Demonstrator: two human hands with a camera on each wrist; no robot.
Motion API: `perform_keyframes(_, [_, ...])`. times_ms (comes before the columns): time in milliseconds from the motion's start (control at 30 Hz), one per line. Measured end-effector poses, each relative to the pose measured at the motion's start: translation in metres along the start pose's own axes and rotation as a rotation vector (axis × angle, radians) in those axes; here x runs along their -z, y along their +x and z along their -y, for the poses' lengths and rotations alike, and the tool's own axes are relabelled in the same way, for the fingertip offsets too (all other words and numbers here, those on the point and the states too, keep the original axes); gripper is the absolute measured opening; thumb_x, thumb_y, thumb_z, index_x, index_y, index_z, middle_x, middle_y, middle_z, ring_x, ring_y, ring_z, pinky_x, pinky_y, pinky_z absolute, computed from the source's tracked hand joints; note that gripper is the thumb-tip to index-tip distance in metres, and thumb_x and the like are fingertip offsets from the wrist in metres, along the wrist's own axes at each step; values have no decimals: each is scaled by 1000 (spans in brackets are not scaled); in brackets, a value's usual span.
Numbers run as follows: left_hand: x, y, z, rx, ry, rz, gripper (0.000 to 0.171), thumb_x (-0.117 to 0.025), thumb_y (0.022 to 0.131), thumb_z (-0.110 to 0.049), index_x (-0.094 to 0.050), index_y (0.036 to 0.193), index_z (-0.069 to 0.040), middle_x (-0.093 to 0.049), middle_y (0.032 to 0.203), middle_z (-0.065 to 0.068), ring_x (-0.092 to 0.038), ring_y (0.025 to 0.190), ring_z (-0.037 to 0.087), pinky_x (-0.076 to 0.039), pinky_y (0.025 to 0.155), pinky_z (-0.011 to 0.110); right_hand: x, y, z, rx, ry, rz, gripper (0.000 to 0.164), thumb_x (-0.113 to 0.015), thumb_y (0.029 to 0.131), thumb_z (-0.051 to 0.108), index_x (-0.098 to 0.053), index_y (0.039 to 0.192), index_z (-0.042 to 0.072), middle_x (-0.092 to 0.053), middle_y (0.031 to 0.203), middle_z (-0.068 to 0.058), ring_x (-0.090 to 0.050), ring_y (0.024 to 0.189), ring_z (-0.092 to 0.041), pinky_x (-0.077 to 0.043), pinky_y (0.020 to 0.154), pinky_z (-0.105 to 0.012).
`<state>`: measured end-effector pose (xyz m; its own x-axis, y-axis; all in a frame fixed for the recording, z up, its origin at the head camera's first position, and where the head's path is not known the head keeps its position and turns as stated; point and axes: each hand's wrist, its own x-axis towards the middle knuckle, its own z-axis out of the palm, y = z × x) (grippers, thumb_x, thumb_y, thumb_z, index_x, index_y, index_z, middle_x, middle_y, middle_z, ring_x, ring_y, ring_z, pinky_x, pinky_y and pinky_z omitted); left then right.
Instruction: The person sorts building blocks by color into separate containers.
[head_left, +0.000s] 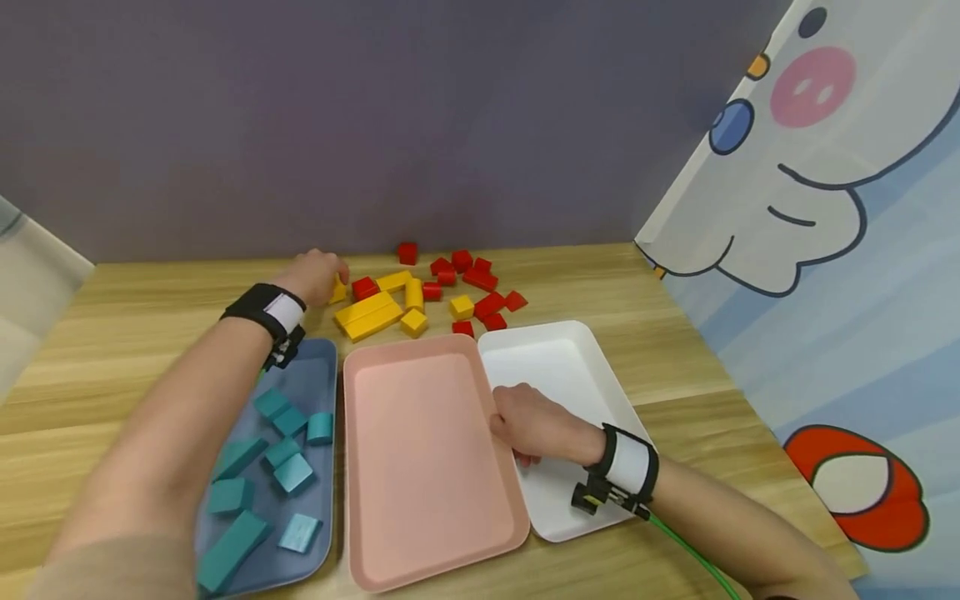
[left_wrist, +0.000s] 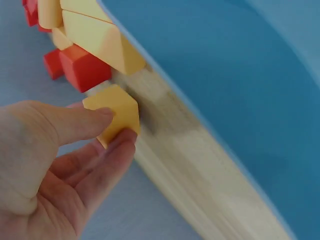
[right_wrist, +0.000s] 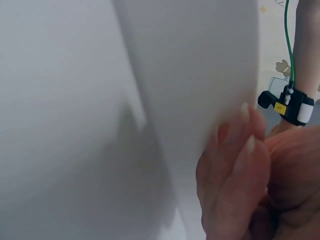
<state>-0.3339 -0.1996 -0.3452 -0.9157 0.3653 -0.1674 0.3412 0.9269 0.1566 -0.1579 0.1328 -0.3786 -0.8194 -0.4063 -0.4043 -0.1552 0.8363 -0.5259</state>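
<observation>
At the far left of the block group, my left hand [head_left: 311,275] pinches a yellow block [left_wrist: 117,112] between thumb and fingertips. The left wrist view shows the block's angled faces; a red block [left_wrist: 82,67] sits just beyond it. My right hand [head_left: 536,421] is at the inner long side of the white tray [head_left: 577,333], beside the pink tray [head_left: 420,467]. Its fingers [right_wrist: 235,170] are loosely curled against or very close to the white tray's wall, with no block seen in them. The thumb is hidden in the right wrist view.
A blue tray [head_left: 326,367] at the left holds several teal blocks [head_left: 292,473], partly behind my left forearm. Yellow blocks [head_left: 367,315] and red blocks [head_left: 480,277] lie on the wooden table behind the trays. A grey wall [head_left: 375,125] bounds the table's far edge.
</observation>
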Motion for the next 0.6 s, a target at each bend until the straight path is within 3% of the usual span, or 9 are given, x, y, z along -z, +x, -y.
perform_keyframes(67, [5,-7,-3,-11,3,-19,40,-52,85,8,-66,121,-3,-62,125,29,-56,110,46,-45,96,59,2,0,0,-4,0,9,16,-41,97,7,-51,85,8,-57,56,-6,-54,38,-17,-42,37,-25])
perform_keyframes(233, [18,-32,-10,-90,2,-115,37,-50,87,4,-68,120,-1,-66,121,26,-57,82,34,-48,73,45,3,1,1,-25,10,21,14,-41,98,8,-50,88,8,-57,56,-6,-54,40,-17,-42,38,-25])
perform_keyframes(433, [23,-70,-31,-195,1,-194,33,-60,88,-1,-69,119,-2,-70,116,20,-64,96,35,-51,91,54,4,3,1,-42,9,27,14,-41,98,7,-51,88,8,-57,56,-6,-53,41,-16,-41,38,-23])
perform_keyframes(600, [6,-98,-54,-313,-42,-206,30,-71,84,-4,-72,114,-3,-72,111,16,-67,93,29,-58,83,44,1,4,0,-27,5,25,14,-42,99,8,-50,88,8,-57,56,-5,-53,40,-16,-42,38,-24])
